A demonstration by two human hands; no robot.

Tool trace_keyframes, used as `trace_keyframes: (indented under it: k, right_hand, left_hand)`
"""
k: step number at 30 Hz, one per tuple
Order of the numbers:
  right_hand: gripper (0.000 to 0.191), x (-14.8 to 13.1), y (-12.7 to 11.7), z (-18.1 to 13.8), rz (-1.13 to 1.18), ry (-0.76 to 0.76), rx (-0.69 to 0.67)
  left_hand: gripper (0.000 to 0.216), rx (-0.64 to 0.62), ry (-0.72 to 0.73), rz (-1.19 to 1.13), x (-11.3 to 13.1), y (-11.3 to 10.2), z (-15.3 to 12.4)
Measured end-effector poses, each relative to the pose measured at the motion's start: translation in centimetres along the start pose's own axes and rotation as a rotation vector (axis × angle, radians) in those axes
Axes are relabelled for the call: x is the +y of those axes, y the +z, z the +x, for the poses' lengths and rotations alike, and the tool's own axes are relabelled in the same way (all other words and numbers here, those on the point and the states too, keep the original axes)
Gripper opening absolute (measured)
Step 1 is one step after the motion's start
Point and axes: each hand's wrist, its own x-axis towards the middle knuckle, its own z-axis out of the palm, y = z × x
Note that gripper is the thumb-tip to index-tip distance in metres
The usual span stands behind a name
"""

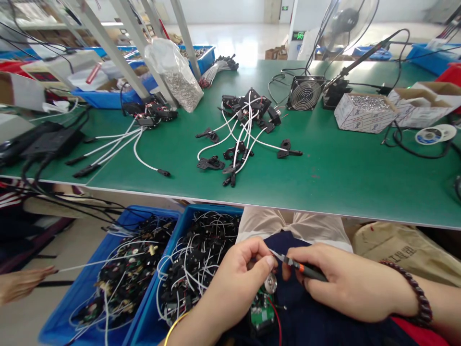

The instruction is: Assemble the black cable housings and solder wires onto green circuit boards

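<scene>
My left hand [240, 274] is closed in a pinch over my lap, thumb and fingers holding a small part with a green circuit board [262, 315] and a round silver disc [270, 283]; a red wire runs from the board. My right hand [342, 283] is closed round a slim black tool with an orange band [306, 270], its metal tip meeting my left thumb. Both hands sit below the green bench's front edge [288, 209], above dark blue cloth.
Two blue bins [169, 250] of black parts with white cables stand left of my knees. On the bench lie cable assemblies [245, 139], a small fan [306, 92], white boxes of metal parts [363, 111] and a bag of screws [180, 79]. Another person's hand [21, 283] holds a white cable at the far left.
</scene>
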Motion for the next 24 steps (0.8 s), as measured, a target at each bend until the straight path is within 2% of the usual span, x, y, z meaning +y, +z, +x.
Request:
trace_keyframes:
  k: [9,12,14,17,20,22,24]
  right_hand:
    - [0.031,0.4,0.3,0.1,0.006,-0.013,0.02]
    - [0.028,1.2,-0.3,0.4,0.045,-0.052,0.113]
    - [0.027,2.5,-1.4,0.8,0.137,-0.046,0.244]
    - [0.033,5.4,-4.0,1.8,0.332,-0.033,0.523]
    - [0.04,8.3,-6.6,2.7,0.431,-0.08,0.776]
    - [0.043,10.0,-7.6,3.2,0.505,-0.079,0.862]
    - [0.043,11.4,-7.9,3.5,0.608,-0.087,0.9]
  left_hand:
    - [0.029,0.014,0.028,-0.03,-0.6,-0.1,0.2]
    - [0.03,0.02,0.07,-0.17,-0.4,-1.0,0.1]
    - [0.03,0.053,0.146,-0.336,1.1,-2.2,0.0]
    - [0.025,0.208,0.406,-0.465,6.1,-4.7,-0.2]
    - [0.021,0.379,0.739,-0.403,13.4,-7.1,0.9]
    - [0.023,0.436,0.935,-0.352,18.3,-8.3,3.2]
    - [0.028,0.476,1.033,-0.271,22.6,-9.2,6.5]
